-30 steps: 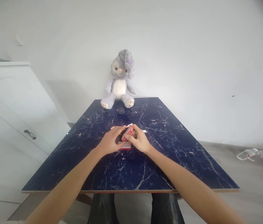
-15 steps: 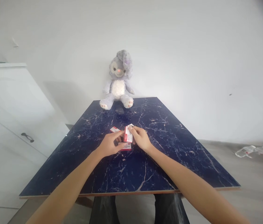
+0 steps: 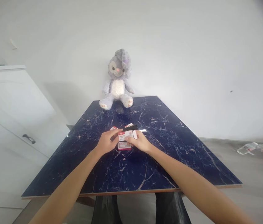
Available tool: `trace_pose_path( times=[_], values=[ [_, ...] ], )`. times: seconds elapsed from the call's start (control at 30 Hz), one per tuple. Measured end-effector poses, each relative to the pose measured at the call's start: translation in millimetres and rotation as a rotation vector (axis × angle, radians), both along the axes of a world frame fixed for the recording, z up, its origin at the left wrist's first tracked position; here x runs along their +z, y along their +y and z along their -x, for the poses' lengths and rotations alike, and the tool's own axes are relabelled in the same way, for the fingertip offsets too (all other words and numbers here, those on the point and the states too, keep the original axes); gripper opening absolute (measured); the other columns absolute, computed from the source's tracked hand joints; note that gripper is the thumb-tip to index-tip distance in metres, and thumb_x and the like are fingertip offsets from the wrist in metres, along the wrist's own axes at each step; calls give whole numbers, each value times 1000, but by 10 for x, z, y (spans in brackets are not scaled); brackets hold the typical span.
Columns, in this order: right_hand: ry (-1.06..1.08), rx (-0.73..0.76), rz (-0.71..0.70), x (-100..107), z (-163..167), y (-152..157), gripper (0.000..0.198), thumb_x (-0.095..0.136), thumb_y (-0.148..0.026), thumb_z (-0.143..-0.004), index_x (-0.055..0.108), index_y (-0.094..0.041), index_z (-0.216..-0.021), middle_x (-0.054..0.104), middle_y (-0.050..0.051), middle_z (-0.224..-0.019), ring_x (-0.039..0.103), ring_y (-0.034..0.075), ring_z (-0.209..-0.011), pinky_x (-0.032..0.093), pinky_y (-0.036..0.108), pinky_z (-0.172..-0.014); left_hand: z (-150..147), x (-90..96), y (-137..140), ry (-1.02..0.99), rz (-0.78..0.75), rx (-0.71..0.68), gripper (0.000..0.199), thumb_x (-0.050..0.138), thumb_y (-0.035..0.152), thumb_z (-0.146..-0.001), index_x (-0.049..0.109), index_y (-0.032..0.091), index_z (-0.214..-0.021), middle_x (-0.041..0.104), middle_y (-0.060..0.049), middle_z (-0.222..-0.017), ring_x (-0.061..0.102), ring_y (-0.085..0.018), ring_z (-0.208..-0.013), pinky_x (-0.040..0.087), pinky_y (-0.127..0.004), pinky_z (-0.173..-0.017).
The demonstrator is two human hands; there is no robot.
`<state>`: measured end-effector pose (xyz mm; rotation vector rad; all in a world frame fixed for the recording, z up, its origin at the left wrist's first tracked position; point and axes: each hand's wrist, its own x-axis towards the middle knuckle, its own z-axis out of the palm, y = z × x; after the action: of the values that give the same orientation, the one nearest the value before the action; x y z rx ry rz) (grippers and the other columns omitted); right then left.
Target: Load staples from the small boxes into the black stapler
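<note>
Both hands hold a small red-and-white cardboard box (image 3: 123, 135) above the middle of the table. My left hand (image 3: 107, 142) has its fingers closed at the box's left end. My right hand (image 3: 142, 142) grips the right part, thumb across the front. A white rounded end, perhaps a flap, shows at the box's right side. Just below lies another red-and-white box (image 3: 124, 146) on the table. Behind the hands are part of a third box (image 3: 114, 128), a white piece with dark print (image 3: 129, 125), a black strip-like object (image 3: 131, 127) and a shiny silver-white item (image 3: 144, 130).
The blue marble-patterned table (image 3: 122, 177) reaches the wall. A grey plush toy (image 3: 117, 84) sits at its far edge. On the left stands a white cabinet (image 3: 10, 105) with a dark handle. Clear plastic bottles (image 3: 248, 148) lie on the floor at right.
The held box has turned from upright to lengthwise, and my right thumb has moved down onto its front. The black object and silver-white item behind it now show more.
</note>
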<state>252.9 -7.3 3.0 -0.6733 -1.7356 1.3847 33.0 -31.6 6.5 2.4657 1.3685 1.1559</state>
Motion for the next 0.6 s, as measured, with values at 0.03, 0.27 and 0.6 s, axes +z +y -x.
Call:
trace_pose_path(
  times=[0.03,0.27,0.6],
  values=[
    [-14,4,-11,-2,9,-16,30,68,-43,-80,67,-15,-91,65,0,-72,54,11,-57,46,23,-57,4,2,5,-1,4,8,31,55,33,-92,67,22,-119,75,-6,-103,69,-18,-79,53,-31,-77],
    [-94,-26,-96,15,-3,-8,32,66,-46,-85,68,-16,-97,67,1,-79,58,13,-65,46,24,-63,-45,88,-10,-47,115,41,25,53,32,-93,70,22,-109,76,-2,-90,69,-17,-72,50,-26,-65],
    [-57,-204,-41,2,-44,114,67,30,-68,-96,61,-17,-67,63,4,-61,54,13,-51,46,26,-58,-17,92,30,-290,223,87,25,50,30,-92,71,19,-100,70,-1,-73,63,-15,-61,47,-26,-60]
  ],
)
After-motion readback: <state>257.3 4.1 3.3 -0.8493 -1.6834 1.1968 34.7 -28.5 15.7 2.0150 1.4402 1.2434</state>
